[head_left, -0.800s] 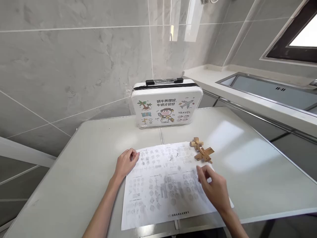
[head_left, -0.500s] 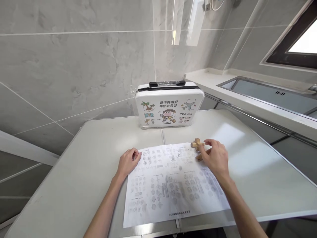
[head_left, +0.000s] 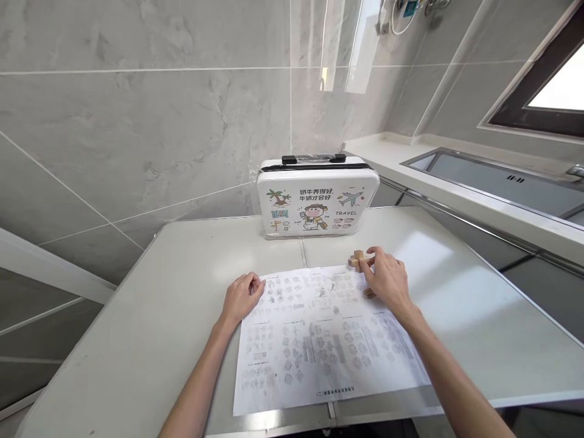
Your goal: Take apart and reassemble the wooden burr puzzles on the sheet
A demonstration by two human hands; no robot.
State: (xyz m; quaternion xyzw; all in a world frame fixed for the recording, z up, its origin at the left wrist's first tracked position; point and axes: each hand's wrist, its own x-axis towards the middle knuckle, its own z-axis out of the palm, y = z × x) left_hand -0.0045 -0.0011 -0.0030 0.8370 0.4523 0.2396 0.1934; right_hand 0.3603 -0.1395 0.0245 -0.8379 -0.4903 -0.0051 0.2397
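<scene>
A wooden burr puzzle (head_left: 356,260), made of interlocked light-brown blocks, stands by the upper right edge of a printed instruction sheet (head_left: 314,340). My right hand (head_left: 387,277) has its thumb and fingers closed on the puzzle's right side. Another wooden piece (head_left: 369,293) lies below, partly hidden under that hand. At the sheet's upper left corner rests my left hand (head_left: 241,297), its fingers curled and closed on the paper edge. Faint diagrams in rows cover the sheet, which appears upside down from here.
A white case (head_left: 314,207) with cartoon prints and a black handle stands upright at the back of the pale table (head_left: 150,340), near the grey tiled wall. To the right runs a counter with a sink (head_left: 493,179). A seam crosses the table's middle.
My right hand has shifted slightly up and left, and the burr puzzle is turned a little. My left hand stays on the sheet. The whole view has tilted slightly.
</scene>
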